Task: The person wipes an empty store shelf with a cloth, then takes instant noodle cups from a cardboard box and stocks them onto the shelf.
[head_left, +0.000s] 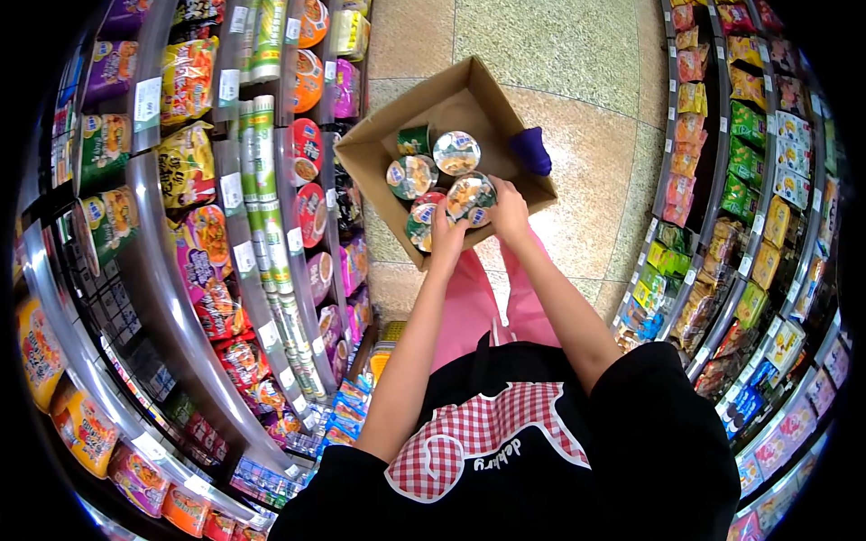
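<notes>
An open cardboard box (pixel 379 140) sits in front of me with several instant noodle cups in it. My right hand (pixel 508 212) grips the right side of the nearest noodle cup (pixel 472 198), which has a printed round lid. Against that cup's left and near side is my left hand (pixel 446 233), fingers curled. Touching the left hand is a red-rimmed noodle cup (pixel 421 221). Behind are a noodle cup with a pale lid (pixel 456 152), another one (pixel 412 177), and a green cup (pixel 414 140) lying on its side.
A purple object (pixel 530 151) hangs over the box's right edge. Shelves of packaged noodles (pixel 189 77) and noodle cups stand on the left, with price tags along the rails. Shelves of snack packets (pixel 747 162) line the right. Tiled floor (pixel 550 54) runs between them.
</notes>
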`<state>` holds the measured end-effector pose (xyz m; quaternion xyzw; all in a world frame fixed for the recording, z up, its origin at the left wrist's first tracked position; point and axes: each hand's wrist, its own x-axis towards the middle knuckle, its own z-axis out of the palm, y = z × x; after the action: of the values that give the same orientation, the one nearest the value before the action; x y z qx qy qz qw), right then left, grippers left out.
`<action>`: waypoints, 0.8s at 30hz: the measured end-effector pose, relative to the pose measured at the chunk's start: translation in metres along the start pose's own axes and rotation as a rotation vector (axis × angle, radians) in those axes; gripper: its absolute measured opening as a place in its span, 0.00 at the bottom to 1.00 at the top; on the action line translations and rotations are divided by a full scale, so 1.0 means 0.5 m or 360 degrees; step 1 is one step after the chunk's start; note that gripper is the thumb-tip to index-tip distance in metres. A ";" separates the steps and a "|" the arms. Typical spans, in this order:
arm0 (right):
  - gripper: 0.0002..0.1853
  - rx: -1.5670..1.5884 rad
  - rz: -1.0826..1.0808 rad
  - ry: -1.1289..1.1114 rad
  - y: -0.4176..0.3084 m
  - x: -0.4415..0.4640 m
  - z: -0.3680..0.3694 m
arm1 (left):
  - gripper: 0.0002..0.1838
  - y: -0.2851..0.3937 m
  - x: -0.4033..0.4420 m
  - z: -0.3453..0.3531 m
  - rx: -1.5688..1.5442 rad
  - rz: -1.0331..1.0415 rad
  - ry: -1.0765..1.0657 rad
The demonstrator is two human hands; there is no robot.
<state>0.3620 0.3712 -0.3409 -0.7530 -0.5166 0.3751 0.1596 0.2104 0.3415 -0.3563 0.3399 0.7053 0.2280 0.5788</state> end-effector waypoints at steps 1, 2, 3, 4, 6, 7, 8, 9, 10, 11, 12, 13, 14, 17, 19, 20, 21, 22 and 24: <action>0.33 -0.0080 0.0065 -0.0059 0.010 0.008 0.001 | 0.42 0.009 0.007 0.017 0.0163 0.0137 0.0099; 0.33 -0.0118 0.0102 -0.0116 0.018 0.015 0.004 | 0.42 0.016 0.010 0.025 0.0232 0.0167 0.0119; 0.33 -0.0155 0.0137 -0.0173 0.029 0.022 0.011 | 0.44 0.012 0.026 0.033 0.0215 0.0097 0.0098; 0.34 -0.0190 0.0172 -0.0230 0.040 0.028 0.015 | 0.46 0.007 0.037 0.040 0.0199 0.0028 0.0078; 0.34 -0.0121 0.0161 -0.0267 0.059 0.040 0.024 | 0.50 0.005 0.040 0.052 0.0086 -0.0145 0.0098; 0.35 -0.0078 0.0189 -0.0302 0.067 0.046 0.029 | 0.50 0.011 0.042 0.051 0.0090 -0.0191 0.0080; 0.35 -0.0035 0.0219 -0.0338 0.075 0.049 0.034 | 0.50 0.016 0.041 0.052 0.0095 -0.0238 0.0062; 0.34 -0.0056 0.0207 -0.0374 0.076 0.051 0.032 | 0.52 0.015 0.043 0.059 0.0193 -0.0232 0.0111; 0.34 -0.0059 0.0198 -0.0396 0.076 0.049 0.032 | 0.51 0.014 0.045 0.061 0.0169 -0.0274 0.0110; 0.34 -0.0062 0.0190 -0.0416 0.074 0.048 0.032 | 0.51 0.014 0.048 0.061 0.0147 -0.0315 0.0107; 0.34 -0.0064 0.0181 -0.0435 0.070 0.048 0.030 | 0.51 0.006 0.056 0.065 0.0125 -0.0355 0.0105; 0.34 0.0009 0.0216 -0.0456 0.066 0.047 0.026 | 0.41 -0.001 0.061 0.074 0.0149 -0.0290 0.0229; 0.34 0.0006 0.0220 -0.0453 0.061 0.045 0.022 | 0.41 -0.009 0.063 0.078 0.0141 -0.0309 0.0247; 0.33 0.0000 0.0229 -0.0444 0.061 0.047 0.016 | 0.41 -0.002 0.063 0.079 0.0148 -0.0288 0.0246; 0.32 -0.0010 0.0241 -0.0431 0.063 0.051 0.009 | 0.46 0.025 0.045 0.070 0.0116 -0.0291 0.0193; 0.31 0.0013 0.0228 -0.0418 0.062 0.050 0.001 | 0.49 0.042 0.032 0.064 0.0099 -0.0292 0.0168; 0.31 0.0036 0.0210 -0.0404 0.057 0.048 -0.011 | 0.49 0.053 0.025 0.056 0.0073 -0.0256 0.0141; 0.30 0.0061 0.0187 -0.0389 0.049 0.047 -0.024 | 0.49 0.063 0.014 0.052 0.0114 -0.0162 0.0152; 0.31 0.0148 0.0213 -0.0457 0.012 0.048 -0.068 | 0.49 0.089 -0.012 0.037 0.0195 0.0040 0.0184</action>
<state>0.3950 0.3951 -0.3316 -0.7162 -0.4649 0.5120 0.0936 0.2388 0.3654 -0.3248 0.3697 0.7459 0.2108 0.5124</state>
